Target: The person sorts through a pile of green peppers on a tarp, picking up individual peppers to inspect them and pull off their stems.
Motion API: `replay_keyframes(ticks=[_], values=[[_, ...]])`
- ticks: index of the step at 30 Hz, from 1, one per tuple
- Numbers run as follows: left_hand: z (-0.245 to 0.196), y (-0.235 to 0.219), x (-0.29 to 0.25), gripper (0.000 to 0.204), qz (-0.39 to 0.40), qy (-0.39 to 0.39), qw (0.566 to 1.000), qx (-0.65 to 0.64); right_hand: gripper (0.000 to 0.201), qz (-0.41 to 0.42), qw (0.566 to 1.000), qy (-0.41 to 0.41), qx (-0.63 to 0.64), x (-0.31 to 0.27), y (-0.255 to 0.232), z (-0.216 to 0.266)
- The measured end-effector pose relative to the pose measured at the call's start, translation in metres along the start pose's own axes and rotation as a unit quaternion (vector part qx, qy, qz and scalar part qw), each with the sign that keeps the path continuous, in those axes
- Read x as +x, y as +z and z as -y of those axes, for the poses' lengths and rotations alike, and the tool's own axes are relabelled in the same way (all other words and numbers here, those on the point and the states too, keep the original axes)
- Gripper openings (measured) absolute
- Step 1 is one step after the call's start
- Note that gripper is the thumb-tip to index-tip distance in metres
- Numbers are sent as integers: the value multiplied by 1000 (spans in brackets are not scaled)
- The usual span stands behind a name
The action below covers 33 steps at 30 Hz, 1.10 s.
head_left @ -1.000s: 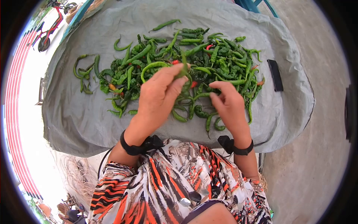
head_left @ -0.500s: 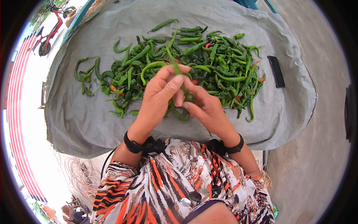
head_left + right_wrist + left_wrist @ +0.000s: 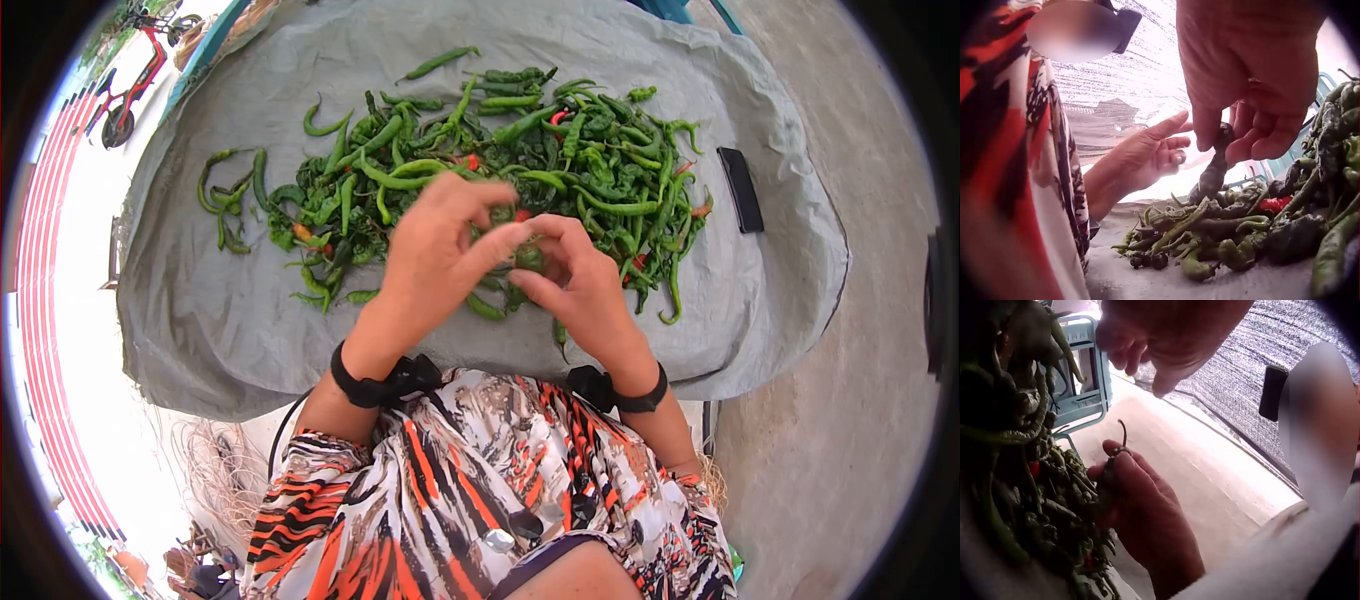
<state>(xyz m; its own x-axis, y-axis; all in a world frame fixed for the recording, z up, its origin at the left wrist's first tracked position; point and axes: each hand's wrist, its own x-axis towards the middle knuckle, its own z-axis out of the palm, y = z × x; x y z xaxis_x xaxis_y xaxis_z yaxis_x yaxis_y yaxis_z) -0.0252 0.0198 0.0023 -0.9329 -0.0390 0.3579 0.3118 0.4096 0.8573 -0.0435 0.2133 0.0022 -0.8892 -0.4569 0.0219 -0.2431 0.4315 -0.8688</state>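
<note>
Between thumb and fingertips, my right hand [image 3: 592,290] pinches a dark green chili pepper [image 3: 1212,177]. Its thin curved stem sticks up past the fingers in the left wrist view, and the hand covers part of its body. Close beside it, my left hand [image 3: 425,245] is raised over the near edge of the pile with its thumb stretched toward the right hand. Its fingers are loosely bent and hold nothing. Below both hands spreads a pile of green chili peppers [image 3: 610,190] with a few red ones. A light green pepper [image 3: 400,180] lies just beyond the left hand.
A grey cloth [image 3: 280,350] covers the table under the peppers. A black phone [image 3: 740,190] lies on it at the right. Several loose peppers [image 3: 228,200] lie apart at the left. A teal frame [image 3: 1079,369] shows behind the pile, and a red bike [image 3: 135,85] stands farther off.
My left hand has let go of the long green pepper it held, which now lies on the pile at left. My right hand came in beside the left and now holds a dark green pepper.
</note>
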Motion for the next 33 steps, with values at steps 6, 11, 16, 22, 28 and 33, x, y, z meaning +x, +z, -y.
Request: replay_keyframes(ticks=[6,11,16,22,28,33], values=[[-7,-3,0,16,50,-160,970,-176,43,-43,998,-26,-30,0,-12,0],[12,0,5,32,-21,-173,976,-130,35,-41,917,-124,-376,-2,-12,-27],[9,8,3,52,-53,-180,970,-157,33,-10,879,-94,-467,3,-6,-31],[15,4,-2,60,-32,-125,992,-13,29,-125,916,-134,-356,4,-13,-25],[4,14,-3,43,79,-92,992,-35,24,-245,967,-62,5,1,-26,-3],[9,34,-8,31,101,21,992,-79,23,-176,936,1,305,1,-18,0]])
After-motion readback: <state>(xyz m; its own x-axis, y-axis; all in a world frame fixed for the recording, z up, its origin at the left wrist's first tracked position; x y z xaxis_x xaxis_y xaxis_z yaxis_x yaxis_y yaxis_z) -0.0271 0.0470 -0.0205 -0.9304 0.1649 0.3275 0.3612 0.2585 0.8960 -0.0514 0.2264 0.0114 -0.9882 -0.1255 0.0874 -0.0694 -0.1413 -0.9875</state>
